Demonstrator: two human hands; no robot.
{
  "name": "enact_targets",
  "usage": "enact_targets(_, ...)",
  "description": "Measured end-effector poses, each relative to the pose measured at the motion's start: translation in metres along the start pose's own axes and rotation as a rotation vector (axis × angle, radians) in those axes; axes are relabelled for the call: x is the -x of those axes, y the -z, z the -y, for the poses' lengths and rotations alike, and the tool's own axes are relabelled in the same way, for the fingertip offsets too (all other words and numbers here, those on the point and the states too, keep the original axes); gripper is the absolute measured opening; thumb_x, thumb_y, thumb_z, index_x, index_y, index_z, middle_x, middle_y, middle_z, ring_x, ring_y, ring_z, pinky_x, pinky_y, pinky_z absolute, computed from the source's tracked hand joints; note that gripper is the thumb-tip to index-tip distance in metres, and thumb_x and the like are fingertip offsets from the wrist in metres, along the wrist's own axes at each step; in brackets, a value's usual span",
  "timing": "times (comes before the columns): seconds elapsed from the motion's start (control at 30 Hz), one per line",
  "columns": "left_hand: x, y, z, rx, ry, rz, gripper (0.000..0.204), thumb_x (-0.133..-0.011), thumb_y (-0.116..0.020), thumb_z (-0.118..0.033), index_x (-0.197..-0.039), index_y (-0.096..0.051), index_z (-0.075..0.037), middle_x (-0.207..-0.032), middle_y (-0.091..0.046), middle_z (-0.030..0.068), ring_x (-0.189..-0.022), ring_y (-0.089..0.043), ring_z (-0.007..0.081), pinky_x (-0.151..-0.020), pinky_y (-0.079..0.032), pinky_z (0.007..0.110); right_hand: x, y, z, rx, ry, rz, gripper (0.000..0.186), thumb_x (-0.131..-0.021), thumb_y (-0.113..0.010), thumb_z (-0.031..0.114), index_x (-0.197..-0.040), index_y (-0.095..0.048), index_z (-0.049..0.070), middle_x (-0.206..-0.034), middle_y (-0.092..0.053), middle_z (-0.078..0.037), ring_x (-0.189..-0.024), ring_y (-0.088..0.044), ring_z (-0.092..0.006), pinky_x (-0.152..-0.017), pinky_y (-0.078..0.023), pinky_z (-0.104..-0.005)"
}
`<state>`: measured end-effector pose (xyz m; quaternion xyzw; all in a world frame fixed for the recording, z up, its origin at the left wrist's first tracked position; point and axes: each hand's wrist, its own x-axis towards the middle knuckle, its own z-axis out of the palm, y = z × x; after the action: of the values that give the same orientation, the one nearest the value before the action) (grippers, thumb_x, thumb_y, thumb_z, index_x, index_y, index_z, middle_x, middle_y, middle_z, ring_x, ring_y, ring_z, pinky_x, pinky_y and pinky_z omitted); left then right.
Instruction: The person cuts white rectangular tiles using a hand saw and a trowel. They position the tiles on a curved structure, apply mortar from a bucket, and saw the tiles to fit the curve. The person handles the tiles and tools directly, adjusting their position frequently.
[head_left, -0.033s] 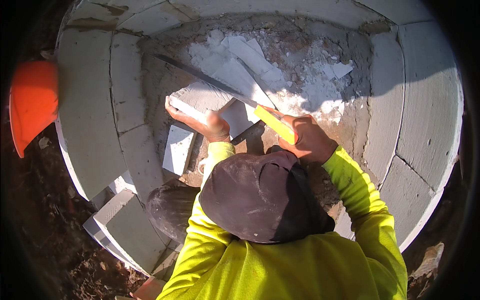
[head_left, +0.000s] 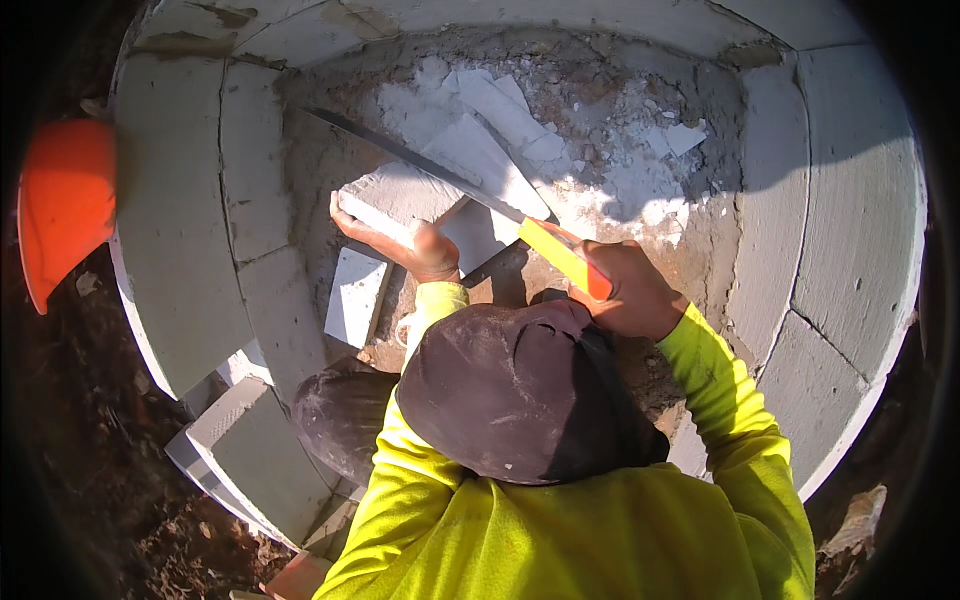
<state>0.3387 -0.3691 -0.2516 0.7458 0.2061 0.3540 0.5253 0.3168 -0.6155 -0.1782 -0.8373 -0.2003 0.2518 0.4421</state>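
Observation:
My left hand (head_left: 430,257) is closed around a thick pale block (head_left: 400,195), its fingers at the left edge and underneath and the thumb at the near side. A handsaw (head_left: 470,187) with a long dark blade and a yellow and red-orange handle is in my right hand (head_left: 637,288), whose fingers wrap the grip. The blade slants up to the left and lies against the far upper edge of the block. Whether its teeth have entered the block cannot be seen. A small white block piece (head_left: 356,297) lies just below my left hand.
Flat white offcuts (head_left: 480,160) and powder lie on the rough ground beyond the block. Grey block walls (head_left: 850,190) curve around me. An orange curved object (head_left: 68,200) is outside the left wall. A loose block (head_left: 262,450) leans at the lower left. A dark cloth-covered shape (head_left: 520,400) fills the near middle.
My right hand has drawn the saw a short way down to the right. My left hand and the block stay in place.

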Motion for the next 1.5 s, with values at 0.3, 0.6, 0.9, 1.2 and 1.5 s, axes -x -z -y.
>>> enact_targets(0.3, -0.003, 0.001, -0.005, -0.037, -0.026, 0.006, 0.137, -0.064, -0.037, -0.101, -0.150, -0.014, 0.003, -0.140, -0.029, 0.0217, -0.135, -0.034, 0.0339, -0.112, -0.027, 0.049, -0.019, -0.015, -0.018, -0.009, 0.075, -0.049, 0.016, -0.080, -0.067, 0.013, -0.087, -0.060, 0.000, -0.081, -0.062, -0.018, -0.069, -0.064, -0.0335, -0.062, -0.048, -0.0367)
enact_targets(0.6, -0.007, 0.003, -0.007, -0.094, -0.040, -0.001, 0.136, -0.065, -0.038, -0.100, -0.151, -0.012, 0.002, -0.144, -0.026, 0.0216, -0.137, -0.030, 0.0339, -0.113, -0.024, 0.050, 0.012, -0.003, 0.001, -0.052, 0.028, -0.032, 0.014, -0.078, -0.069, 0.008, -0.089, -0.063, 0.002, -0.074, -0.060, -0.015, -0.065, -0.062, -0.0341, -0.061, -0.049, -0.0361)
enact_targets(0.9, -0.001, -0.006, -0.002, 0.014, -0.001, 0.043, 0.136, -0.065, -0.045, -0.098, -0.150, -0.011, 0.003, -0.141, -0.027, 0.0214, -0.137, -0.031, 0.0335, -0.113, -0.025, 0.049, 0.001, 0.024, 0.016, -0.034, -0.119, 0.177, 0.028, -0.079, -0.068, 0.009, -0.106, -0.065, 0.004, -0.096, -0.067, -0.018, -0.085, -0.067, -0.0364, -0.073, -0.054, -0.0393)
enact_targets(1.2, 0.001, 0.008, 0.021, 0.097, 0.014, 0.004, 0.118, -0.067, -0.061, -0.078, -0.151, -0.015, -0.008, -0.135, -0.036, 0.0173, -0.125, -0.044, 0.0303, -0.102, -0.041, 0.046, 0.003, 0.024, 0.020, -0.125, 0.035, 0.070, 0.022, -0.078, -0.070, 0.012, -0.097, -0.064, 0.003, -0.079, -0.061, -0.021, -0.071, -0.063, -0.0381, -0.064, -0.049, -0.0392)
enact_targets(1.5, 0.005, 0.003, 0.007, 0.021, -0.003, 0.032, 0.135, -0.065, -0.044, -0.098, -0.151, -0.011, 0.002, -0.139, -0.028, 0.0218, -0.136, -0.031, 0.0344, -0.112, -0.027, 0.051, 0.006, 0.010, 0.010, -0.112, 0.027, 0.007, 0.020, -0.079, -0.070, 0.018, -0.085, -0.059, 0.003, -0.079, -0.064, -0.019, -0.075, -0.064, -0.0402, -0.067, -0.050, -0.0421)
